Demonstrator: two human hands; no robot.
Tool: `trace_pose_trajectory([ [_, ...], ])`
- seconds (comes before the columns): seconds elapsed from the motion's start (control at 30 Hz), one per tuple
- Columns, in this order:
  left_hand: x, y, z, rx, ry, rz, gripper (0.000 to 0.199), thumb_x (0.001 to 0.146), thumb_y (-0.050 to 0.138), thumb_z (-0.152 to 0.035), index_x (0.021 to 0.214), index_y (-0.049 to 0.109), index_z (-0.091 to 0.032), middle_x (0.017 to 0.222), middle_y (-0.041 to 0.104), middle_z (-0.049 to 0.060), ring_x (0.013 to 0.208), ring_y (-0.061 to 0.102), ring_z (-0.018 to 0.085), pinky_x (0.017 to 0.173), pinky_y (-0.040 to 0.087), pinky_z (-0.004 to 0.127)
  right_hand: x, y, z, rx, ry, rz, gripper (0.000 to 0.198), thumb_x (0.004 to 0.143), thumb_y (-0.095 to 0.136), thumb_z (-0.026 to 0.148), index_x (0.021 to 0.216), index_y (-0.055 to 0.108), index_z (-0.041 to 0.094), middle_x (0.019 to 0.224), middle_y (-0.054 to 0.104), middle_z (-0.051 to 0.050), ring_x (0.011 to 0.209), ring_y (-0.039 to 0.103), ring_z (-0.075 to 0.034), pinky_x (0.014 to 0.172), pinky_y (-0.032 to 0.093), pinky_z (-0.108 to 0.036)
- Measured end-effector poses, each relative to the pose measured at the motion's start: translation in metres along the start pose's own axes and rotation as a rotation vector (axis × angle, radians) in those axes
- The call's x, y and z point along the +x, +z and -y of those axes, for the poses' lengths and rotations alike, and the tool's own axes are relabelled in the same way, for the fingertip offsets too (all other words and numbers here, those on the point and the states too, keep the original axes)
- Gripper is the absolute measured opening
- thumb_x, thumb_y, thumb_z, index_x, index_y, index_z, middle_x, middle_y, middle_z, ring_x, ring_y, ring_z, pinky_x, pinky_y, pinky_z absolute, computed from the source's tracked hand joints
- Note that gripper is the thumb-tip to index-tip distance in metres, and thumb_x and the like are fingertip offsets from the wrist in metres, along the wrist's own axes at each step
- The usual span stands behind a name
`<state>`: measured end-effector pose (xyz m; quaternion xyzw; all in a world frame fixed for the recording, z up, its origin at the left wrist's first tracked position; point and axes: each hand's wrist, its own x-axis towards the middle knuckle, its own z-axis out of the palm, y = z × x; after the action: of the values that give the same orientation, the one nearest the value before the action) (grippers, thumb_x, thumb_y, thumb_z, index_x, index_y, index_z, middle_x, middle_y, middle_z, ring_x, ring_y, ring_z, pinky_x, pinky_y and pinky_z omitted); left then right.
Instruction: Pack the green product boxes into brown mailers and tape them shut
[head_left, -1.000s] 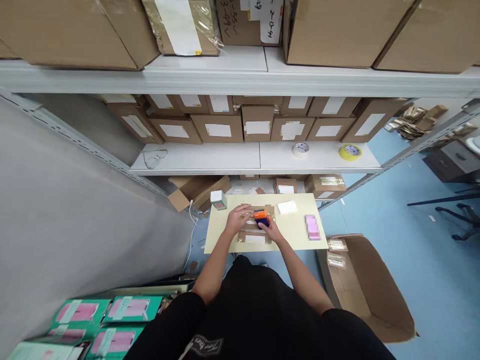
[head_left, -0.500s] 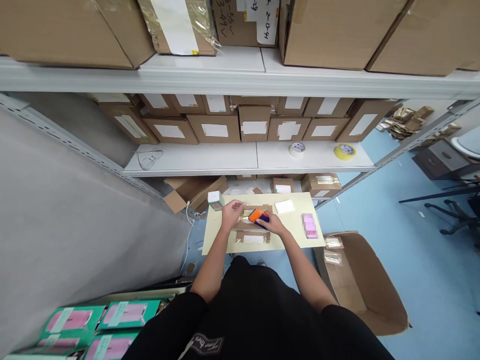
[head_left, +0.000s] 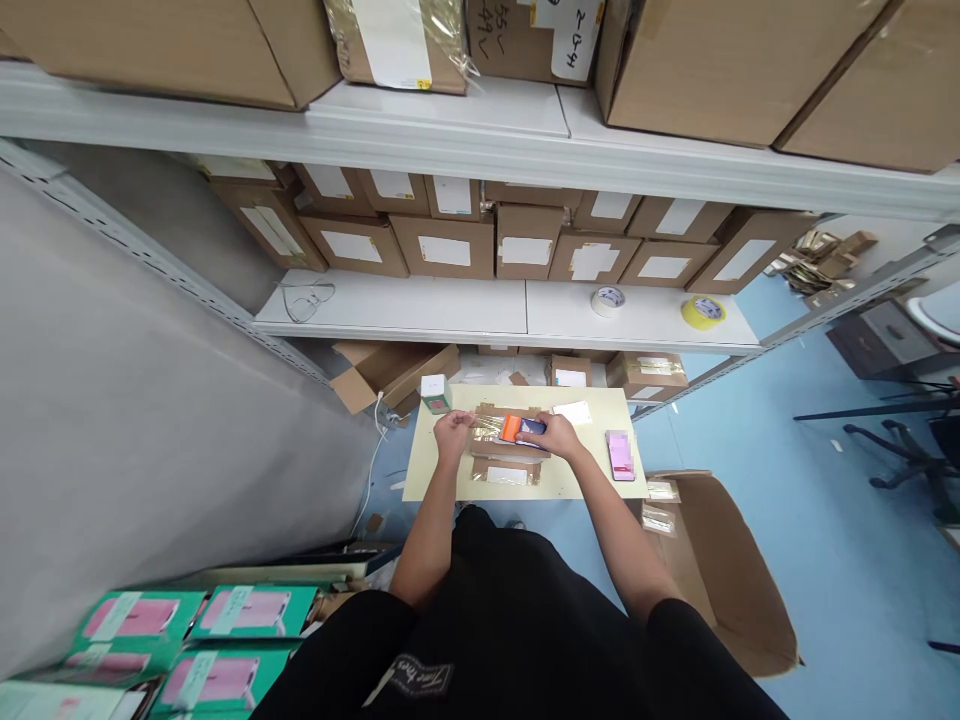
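On the pale yellow table [head_left: 439, 482], my right hand [head_left: 559, 438] grips an orange and blue tape dispenser [head_left: 517, 429] over a small cardboard box [head_left: 495, 450]. Its orange end points left. My left hand [head_left: 453, 436] is closed in a pinch at the box's left end. Shiny packing tape [head_left: 487, 428] lies between those fingers and the dispenser; its very end is hidden by the fingertips. Nearer to me, a second small taped box [head_left: 507, 473] with a white label lies parallel to the first.
A small green-and-white box [head_left: 436, 394], a white paper [head_left: 574, 412] and a pink phone-like item [head_left: 620, 456] are on the table. An open carton [head_left: 739, 570] stands right. Two tape rolls, one white [head_left: 607, 301], one yellow [head_left: 703, 312], sit on the shelf [head_left: 420, 305].
The dispenser has turned from a slant to nearly level, its orange end facing left. My left hand has shifted slightly left and down. The head view has tilted a little.
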<state>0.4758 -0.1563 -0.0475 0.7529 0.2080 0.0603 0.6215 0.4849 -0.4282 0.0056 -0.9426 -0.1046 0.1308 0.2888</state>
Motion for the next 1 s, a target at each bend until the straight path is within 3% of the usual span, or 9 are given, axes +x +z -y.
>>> trace_pose_trajectory([
  [0.13,0.008,-0.019,0.008,0.05,0.022,-0.11,0.023,0.08,0.064,-0.042,0.072,0.069,-0.021,0.071,0.075,0.005,0.076,0.073,0.022,0.083,0.06,0.037,-0.004,-0.002,-0.021,-0.054,0.028,-0.007,0.054,0.079,0.069,0.077,0.085,0.074,0.024,0.079,0.075,-0.006,0.072,0.066,-0.023,0.062,0.038,-0.029],
  [0.27,0.018,-0.033,0.016,0.076,-0.007,-0.05,0.024,0.077,0.066,-0.044,0.07,0.069,-0.021,0.07,0.074,0.005,0.074,0.072,0.022,0.081,0.06,0.036,-0.001,0.001,-0.041,-0.103,0.088,-0.006,0.058,0.075,0.069,0.082,0.082,0.074,0.024,0.075,0.074,-0.006,0.071,0.067,-0.024,0.059,0.035,-0.029],
  [0.5,0.023,-0.023,0.055,0.044,-0.2,-0.074,0.024,0.074,0.064,-0.045,0.065,0.061,-0.023,0.066,0.07,0.005,0.072,0.071,0.02,0.077,0.06,0.034,0.022,0.014,-0.036,-0.193,0.095,0.081,0.062,0.076,0.069,0.083,0.092,0.077,0.023,0.087,0.078,-0.01,0.085,0.071,-0.027,0.066,0.041,-0.029],
  [0.8,0.04,-0.009,0.087,0.058,-0.408,0.028,0.026,0.071,0.067,-0.043,0.062,0.056,-0.021,0.053,0.059,0.001,0.059,0.064,0.017,0.062,0.055,0.029,0.033,0.02,-0.022,-0.295,0.167,0.131,0.07,0.074,0.067,0.087,0.091,0.076,0.019,0.096,0.078,-0.016,0.091,0.073,-0.03,0.072,0.047,-0.031],
  [1.0,0.044,0.01,0.103,0.103,-0.562,0.134,0.023,0.073,0.071,-0.039,0.072,0.06,-0.019,0.059,0.064,0.005,0.061,0.067,0.02,0.063,0.056,0.031,0.039,0.023,-0.013,-0.323,0.197,0.161,0.075,0.072,0.066,0.09,0.093,0.076,0.019,0.099,0.079,-0.015,0.094,0.074,-0.03,0.076,0.05,-0.031],
])
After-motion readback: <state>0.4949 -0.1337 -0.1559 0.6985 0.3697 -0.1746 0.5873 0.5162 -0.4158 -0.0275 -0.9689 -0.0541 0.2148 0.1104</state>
